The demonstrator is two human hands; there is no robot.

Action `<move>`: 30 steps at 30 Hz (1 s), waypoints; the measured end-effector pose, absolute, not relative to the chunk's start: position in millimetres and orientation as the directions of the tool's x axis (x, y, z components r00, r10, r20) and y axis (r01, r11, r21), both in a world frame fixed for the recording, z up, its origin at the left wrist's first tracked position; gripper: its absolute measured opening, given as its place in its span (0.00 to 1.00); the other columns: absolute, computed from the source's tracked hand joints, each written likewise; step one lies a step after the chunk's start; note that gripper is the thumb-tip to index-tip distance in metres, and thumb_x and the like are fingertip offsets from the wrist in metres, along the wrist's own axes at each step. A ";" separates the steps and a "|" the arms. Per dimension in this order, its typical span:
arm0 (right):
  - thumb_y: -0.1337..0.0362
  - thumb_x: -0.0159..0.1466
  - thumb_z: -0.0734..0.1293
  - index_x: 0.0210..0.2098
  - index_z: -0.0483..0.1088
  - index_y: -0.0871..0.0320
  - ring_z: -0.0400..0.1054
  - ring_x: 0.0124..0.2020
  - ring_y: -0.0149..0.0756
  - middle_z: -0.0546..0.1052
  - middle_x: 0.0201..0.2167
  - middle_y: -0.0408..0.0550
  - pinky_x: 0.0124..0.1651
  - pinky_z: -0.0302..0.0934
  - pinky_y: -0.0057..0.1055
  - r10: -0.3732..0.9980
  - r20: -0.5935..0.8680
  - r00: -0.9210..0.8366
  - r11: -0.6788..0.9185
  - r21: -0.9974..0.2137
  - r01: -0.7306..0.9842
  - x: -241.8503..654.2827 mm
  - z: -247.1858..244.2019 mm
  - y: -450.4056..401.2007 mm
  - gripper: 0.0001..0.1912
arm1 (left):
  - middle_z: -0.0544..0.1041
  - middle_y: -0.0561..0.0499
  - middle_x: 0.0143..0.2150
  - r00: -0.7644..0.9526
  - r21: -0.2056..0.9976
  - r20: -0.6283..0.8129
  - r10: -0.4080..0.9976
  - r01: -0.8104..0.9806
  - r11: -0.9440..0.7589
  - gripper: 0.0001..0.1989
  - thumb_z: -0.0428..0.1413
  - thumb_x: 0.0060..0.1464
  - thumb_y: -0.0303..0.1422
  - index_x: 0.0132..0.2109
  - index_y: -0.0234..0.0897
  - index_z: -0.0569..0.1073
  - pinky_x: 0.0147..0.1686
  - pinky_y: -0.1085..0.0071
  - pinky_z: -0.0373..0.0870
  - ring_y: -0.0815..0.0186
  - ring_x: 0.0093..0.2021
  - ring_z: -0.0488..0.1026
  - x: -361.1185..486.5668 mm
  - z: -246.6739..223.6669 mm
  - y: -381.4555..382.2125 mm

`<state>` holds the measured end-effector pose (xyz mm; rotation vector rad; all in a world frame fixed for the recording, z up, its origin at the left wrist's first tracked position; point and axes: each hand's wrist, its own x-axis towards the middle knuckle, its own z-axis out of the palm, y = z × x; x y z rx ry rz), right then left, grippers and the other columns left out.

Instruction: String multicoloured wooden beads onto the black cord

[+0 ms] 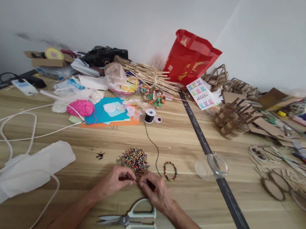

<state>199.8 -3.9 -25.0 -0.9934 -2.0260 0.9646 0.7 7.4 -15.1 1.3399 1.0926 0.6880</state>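
Note:
My left hand (119,180) is closed in a pinch, with a tiny reddish bead just visible at its fingertips. Close beside it, my right hand (156,190) pinches the end of a thin black cord (156,147). That cord curves back to a black-wound spool (149,116). Right beyond my fingers lies a heap of small multicoloured beads (134,159). A finished-looking ring of beads (170,171) rests to the right of the heap. Below my hands lie scissors (132,221) with pale green handles, blades pointing left and slightly apart.
Short black cord scraps (100,155) lie left of the beads. White cable (33,132) and white sheeting (31,169) cover the left side. Clear tape (218,164) sits on a dark strip (232,201). A red bag (190,59), pink yarn (81,108) and small woven baskets (230,118) stand behind.

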 end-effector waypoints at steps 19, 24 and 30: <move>0.66 0.64 0.61 0.30 0.68 0.59 0.64 0.27 0.30 0.71 0.25 0.44 0.32 0.56 0.24 0.828 0.260 -0.498 0.474 -0.799 0.370 198.4 -24.8 -4.5 0.08 | 0.77 0.49 0.27 0.392 0.972 -0.190 0.900 0.204 0.117 0.04 0.59 0.43 0.27 0.30 0.31 0.76 0.31 0.73 0.66 0.66 0.29 0.71 1.2 -15.7 7.5; 0.66 0.64 0.61 0.30 0.69 0.59 0.65 0.28 0.30 0.72 0.25 0.45 0.32 0.57 0.24 0.835 0.250 -0.490 0.459 -0.809 0.368 198.9 -25.0 -4.3 0.08 | 0.77 0.49 0.27 0.398 0.971 -0.187 0.898 0.211 0.109 0.04 0.59 0.43 0.28 0.30 0.31 0.76 0.31 0.73 0.66 0.66 0.29 0.71 1.1 -15.8 7.7; 0.65 0.63 0.61 0.29 0.69 0.60 0.64 0.26 0.30 0.71 0.24 0.44 0.29 0.56 0.24 0.846 0.230 -0.482 0.430 -0.828 0.361 199.5 -23.4 -4.4 0.08 | 0.77 0.50 0.27 0.398 0.973 -0.186 0.898 0.202 0.112 0.04 0.59 0.43 0.28 0.30 0.31 0.76 0.31 0.73 0.66 0.66 0.29 0.71 1.2 -17.0 7.3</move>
